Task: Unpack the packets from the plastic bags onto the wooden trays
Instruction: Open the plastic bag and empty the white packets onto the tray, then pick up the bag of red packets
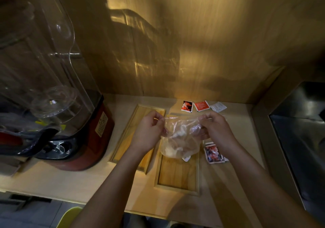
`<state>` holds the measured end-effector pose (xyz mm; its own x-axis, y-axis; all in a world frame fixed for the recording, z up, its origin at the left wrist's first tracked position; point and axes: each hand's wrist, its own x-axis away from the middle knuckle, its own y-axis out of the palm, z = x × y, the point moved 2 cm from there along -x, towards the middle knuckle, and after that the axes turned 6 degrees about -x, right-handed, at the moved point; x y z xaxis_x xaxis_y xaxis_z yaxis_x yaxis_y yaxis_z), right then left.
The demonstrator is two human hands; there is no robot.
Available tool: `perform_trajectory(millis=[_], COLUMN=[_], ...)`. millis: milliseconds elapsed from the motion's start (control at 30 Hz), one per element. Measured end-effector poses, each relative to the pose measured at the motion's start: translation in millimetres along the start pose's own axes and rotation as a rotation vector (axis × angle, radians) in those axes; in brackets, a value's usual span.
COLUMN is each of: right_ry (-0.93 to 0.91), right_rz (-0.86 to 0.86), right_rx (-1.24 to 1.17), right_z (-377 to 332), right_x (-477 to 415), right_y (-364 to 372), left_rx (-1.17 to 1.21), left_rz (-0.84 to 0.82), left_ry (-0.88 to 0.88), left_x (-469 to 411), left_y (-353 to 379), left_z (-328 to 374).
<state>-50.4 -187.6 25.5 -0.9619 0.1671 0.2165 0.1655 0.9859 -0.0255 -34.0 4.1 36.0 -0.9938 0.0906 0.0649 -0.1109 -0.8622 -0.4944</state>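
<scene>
Far left there's a red-based blender (58, 131) with a clear jar, cut off by the frame edge. At its 3 o'clock is the left wooden tray (123, 145), partly covered by a forearm. The left hand (149, 132) pinches the clear plastic bag (179, 139) at the bag's 10 o'clock, and the right hand (216, 131) pinches it at 2 o'clock, so the bag hangs between them over the far end of the right wooden tray (177, 175). There's pale stuff inside, too blurry to tell how many packets. A white corner (186, 158) pokes out at 6 o'clock. At the bag's 12 to 1 o'clock, three loose packets (187, 106) lie on the counter. A small stack of packets (213, 154) sits at 4 o'clock, half under the right wrist. A steel sink (299, 139) is far right.
</scene>
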Motion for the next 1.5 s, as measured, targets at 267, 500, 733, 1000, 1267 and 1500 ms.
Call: perform_trajectory(millis=[267,500,733,1000,1267,1500], right_ry=[-0.168,-0.278,-0.062,0.264,0.216,0.182], right_rz=[0.117,0.227,0.032,-0.286,-0.153,0.263], right_rx=[0.109,0.349,0.750,0.796,0.681,0.334], right_z=[-27,-19,59,113,92,90], right_x=[3,26,46,54,12,-38], right_y=[-33,-95,-131,-134,-140,-133], left_rx=[0.141,0.047,-0.523,-0.798,-0.556,-0.187], left_rz=[0.017,0.029,-0.373,-0.843,-0.773,-0.286], left_ry=[0.094,0.344,0.474,0.467,0.217,-0.255], left_x=[-9,0,24,48,-5,-72], left_y=[13,64,130,152,140,144], left_z=[29,42,-8,-34,-8,-17])
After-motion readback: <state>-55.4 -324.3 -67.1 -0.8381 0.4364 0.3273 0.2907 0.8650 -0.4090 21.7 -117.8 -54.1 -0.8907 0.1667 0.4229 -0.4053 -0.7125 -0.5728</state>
